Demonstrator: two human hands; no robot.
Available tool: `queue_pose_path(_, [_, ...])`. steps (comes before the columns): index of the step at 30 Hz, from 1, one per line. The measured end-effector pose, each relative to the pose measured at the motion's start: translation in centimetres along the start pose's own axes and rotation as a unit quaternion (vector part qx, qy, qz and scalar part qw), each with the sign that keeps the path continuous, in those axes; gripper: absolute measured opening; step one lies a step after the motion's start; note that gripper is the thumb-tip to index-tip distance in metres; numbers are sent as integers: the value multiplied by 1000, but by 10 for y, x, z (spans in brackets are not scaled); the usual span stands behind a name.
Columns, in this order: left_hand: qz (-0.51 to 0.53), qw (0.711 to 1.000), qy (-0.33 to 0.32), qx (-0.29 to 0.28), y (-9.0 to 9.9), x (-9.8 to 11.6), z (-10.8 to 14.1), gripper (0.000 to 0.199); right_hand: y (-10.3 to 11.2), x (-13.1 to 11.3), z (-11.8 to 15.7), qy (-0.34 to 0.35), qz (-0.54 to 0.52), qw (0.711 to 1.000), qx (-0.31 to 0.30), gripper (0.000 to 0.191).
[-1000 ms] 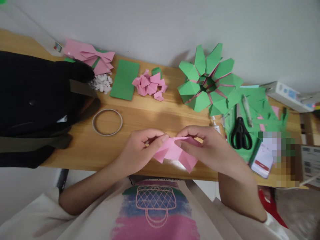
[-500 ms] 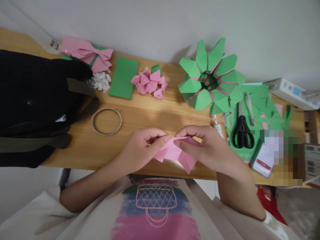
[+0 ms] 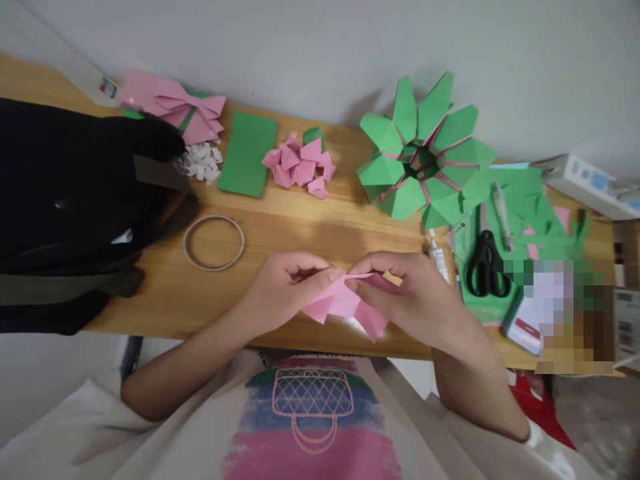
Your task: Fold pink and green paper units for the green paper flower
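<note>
A folded piece of pink paper (image 3: 345,300) hangs between my hands above the front of the wooden table. My left hand (image 3: 293,287) pinches its upper edge from the left, thumb in front and fingers behind. From the right, my right hand (image 3: 400,290) grips the same edge, its thumb lying on the front face. The two thumbs are close together near the middle of the edge. Creased flaps of the paper point down toward the table's front edge. My fingertips behind the paper are partly hidden.
Behind my hands stand a green paper flower (image 3: 425,157), folded pink pieces (image 3: 300,163) and a green sheet (image 3: 247,153). A tape roll (image 3: 214,243) lies left, beside a black bag (image 3: 75,213). At right are black scissors (image 3: 485,267), a glue tube (image 3: 437,257) and green scraps (image 3: 520,190).
The pink paper's lower flaps have shifted slightly left and up. Both hands keep their grip on its upper edge, almost in the same place.
</note>
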State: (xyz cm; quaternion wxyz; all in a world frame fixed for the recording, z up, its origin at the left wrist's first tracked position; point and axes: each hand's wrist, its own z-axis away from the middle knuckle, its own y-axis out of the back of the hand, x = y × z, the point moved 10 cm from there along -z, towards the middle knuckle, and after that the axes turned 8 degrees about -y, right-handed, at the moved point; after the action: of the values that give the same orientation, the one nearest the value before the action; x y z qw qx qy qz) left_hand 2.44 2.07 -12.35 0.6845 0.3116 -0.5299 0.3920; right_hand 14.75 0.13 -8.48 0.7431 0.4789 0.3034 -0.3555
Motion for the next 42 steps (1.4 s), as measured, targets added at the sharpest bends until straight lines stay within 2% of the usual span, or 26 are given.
queue_pose_path(8, [-76, 996, -57, 4, 3, 13, 0, 21, 0, -1, 1, 2, -58, 998, -17, 11])
queue_pose_path(13, [-17, 1000, -14, 18, 9, -1, 1, 16, 5, 3, 0, -8, -85, 996, 4, 11])
queue_pose_path(18, [-87, 996, -20, 22, 15, 2, 3, 21, 0, 10, -3, -34, -87, 995, -26, 13])
queue_pose_path(20, [-119, 992, -36, 10, 14, 8, 2, 21, -3, 10, -4, -30, -75, 996, -49, 13])
queue_pose_path(24, [-152, 986, -48, -51, 4, 12, -3, 20, -12, 5, -5, -10, -66, 993, -101, 16])
queue_pose_path(26, [-137, 988, -45, -62, 3, 11, -7, 17, -11, 6, -5, -13, -78, 993, -93, 18])
queue_pose_path(30, [-99, 993, -39, -55, 7, 8, -14, 18, -4, 12, -5, -18, -120, 992, -39, 17])
queue_pose_path(34, [-55, 990, -46, -121, -8, 9, -24, 19, -19, 15, -5, -13, -118, 988, -97, 14])
queue_pose_path(36, [-14, 992, -42, -118, -9, 7, -31, 20, -24, 20, -6, -25, -153, 982, -107, 11])
queue_pose_path(38, [56, 996, -11, -63, 0, -2, -36, 25, -20, 32, -9, -59, -244, 966, -63, 9])
queue_pose_path(40, [133, 991, 25, -10, 9, -16, -35, 39, -13, 50, -9, -98, -348, 932, 20, 14])
queue_pose_path(42, [167, 985, 37, -15, 7, -25, -29, 54, -11, 62, -7, -107, -383, 914, 80, 17])
